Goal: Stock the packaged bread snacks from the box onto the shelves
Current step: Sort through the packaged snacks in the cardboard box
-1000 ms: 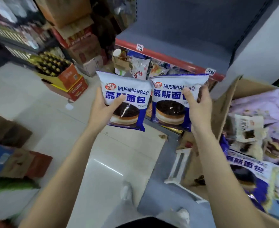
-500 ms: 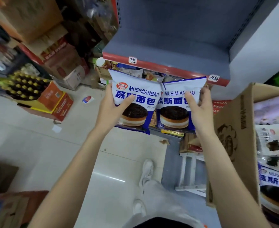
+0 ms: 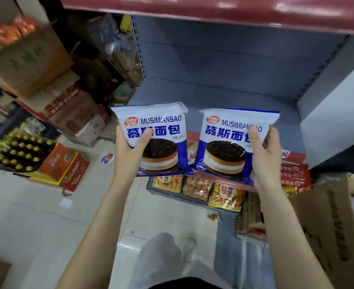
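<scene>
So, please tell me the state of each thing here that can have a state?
Left hand: grips the left bread pack.
Right hand: grips the right bread pack.
Left bread pack: sealed, held upright, off the shelf.
Right bread pack: sealed, held upright.
Grey shelf: bare where visible.
Cardboard box: open.

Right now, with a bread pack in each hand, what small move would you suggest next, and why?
Probably push both hands forward and set the left pack and right pack down on the grey shelf; it looks bare, and both packs are held at its front edge.
</scene>
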The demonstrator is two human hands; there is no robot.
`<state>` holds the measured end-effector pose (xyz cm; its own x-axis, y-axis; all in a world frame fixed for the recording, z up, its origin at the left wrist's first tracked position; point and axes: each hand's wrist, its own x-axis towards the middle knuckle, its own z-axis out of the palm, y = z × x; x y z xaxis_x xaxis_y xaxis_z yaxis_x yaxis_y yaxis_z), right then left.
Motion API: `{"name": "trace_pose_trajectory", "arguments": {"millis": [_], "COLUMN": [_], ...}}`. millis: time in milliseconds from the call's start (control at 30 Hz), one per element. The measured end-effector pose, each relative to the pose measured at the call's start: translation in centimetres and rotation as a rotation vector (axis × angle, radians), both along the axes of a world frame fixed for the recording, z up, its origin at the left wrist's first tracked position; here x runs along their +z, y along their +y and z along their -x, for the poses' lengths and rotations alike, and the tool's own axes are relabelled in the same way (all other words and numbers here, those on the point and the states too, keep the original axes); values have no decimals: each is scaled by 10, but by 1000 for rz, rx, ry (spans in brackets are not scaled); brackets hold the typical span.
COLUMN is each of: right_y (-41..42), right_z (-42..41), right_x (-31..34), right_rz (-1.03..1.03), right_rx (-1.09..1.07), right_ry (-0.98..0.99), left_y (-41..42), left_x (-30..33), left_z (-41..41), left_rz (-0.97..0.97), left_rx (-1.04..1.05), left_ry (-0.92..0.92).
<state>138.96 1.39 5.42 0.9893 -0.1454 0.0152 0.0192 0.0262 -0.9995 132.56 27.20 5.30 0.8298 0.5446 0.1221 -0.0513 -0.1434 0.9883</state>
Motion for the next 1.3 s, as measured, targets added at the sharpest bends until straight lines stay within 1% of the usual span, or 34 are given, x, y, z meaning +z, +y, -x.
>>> {"name": "trace_pose_trajectory", "arguments": {"millis": [233, 400, 500, 633, 767, 833, 900, 1000, 1067, 1133, 1233, 1300], "right_y": [28, 70, 106, 152, 186, 197, 205, 216, 225, 237, 258, 274], "right_z": [-55, -92, -119, -164, -210, -230, -244, -262, -276, -290, -308, -317], "right_x": [-10, -20, -30, -42, -55, -62, -70, -78, -76, -69, -67, -74], "right_rz": [34, 50, 12, -103, -106, -102, -86, -78, -63, -62, -31, -46], "right_rx": [-49, -72, -55, -66, -63, -80, -106, -149, -150, -126, -74, -35], "right_ry": [18, 22, 1, -27, -64, -68, -51, -1, 17, 17, 43, 124], "left_y": [44, 87, 115, 143, 166, 173, 176, 177, 180, 182, 185, 188], "left_x": [-19, -37, -47, -55, -71, -79, -85, -91, -92, -87, -75, -72], "left_z": [-80, -142, -182, -236, -288, -313, -334, -357, -374, -390, -402, -396], "left_rz": [-55, -116, -79, -78, -115, -149, -159, -216, -217, -166, 62, 189], "left_rx": [-12, -87, -127, -144, -91, -20, 4, -13, -23, -59, -152, -215], "left_ry": [60, 45, 7, -23, -30, 41, 104, 108, 132, 173, 214, 207]}}
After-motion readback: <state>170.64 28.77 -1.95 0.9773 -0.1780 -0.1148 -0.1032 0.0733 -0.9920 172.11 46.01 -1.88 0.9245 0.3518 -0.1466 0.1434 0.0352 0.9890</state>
